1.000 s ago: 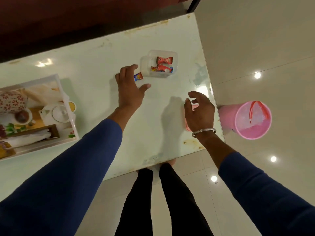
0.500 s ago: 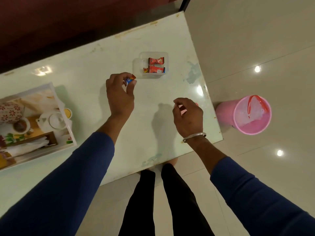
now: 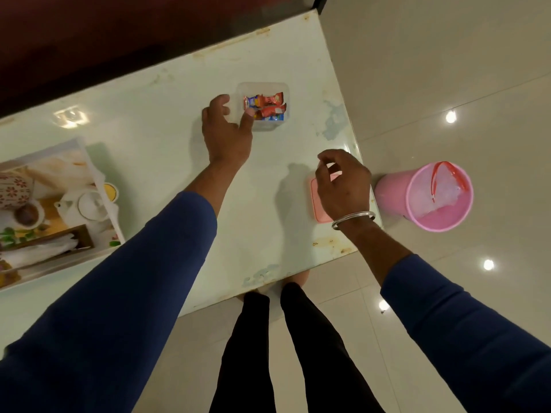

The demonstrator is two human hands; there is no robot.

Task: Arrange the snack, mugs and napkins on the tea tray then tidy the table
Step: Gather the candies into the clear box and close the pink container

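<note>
A clear plastic container (image 3: 264, 87) with several wrapped candies (image 3: 265, 107) stands near the table's far right. My left hand (image 3: 226, 135) is at its left side, fingers spread, thumb against its near wall, holding nothing. Closer to me, my right hand (image 3: 343, 186) curls over a pink lid (image 3: 316, 204) lying near the table's right edge, fingertips on its far end. The white tea tray (image 3: 98, 186) sits at the left with a floral mug (image 3: 13, 189), a white teapot (image 3: 89, 204) and white napkins (image 3: 38, 251).
A pink waste bin (image 3: 396, 189) with a wrapper inside stands on the tiled floor just past the table's right edge. The pale glass tabletop (image 3: 167, 138) ends at a dark wall behind. My legs are at the table's near edge.
My left hand carried a wrapped candy from the tabletop to the clear container and let it go there. My right hand stayed curled over the pink lid.
</note>
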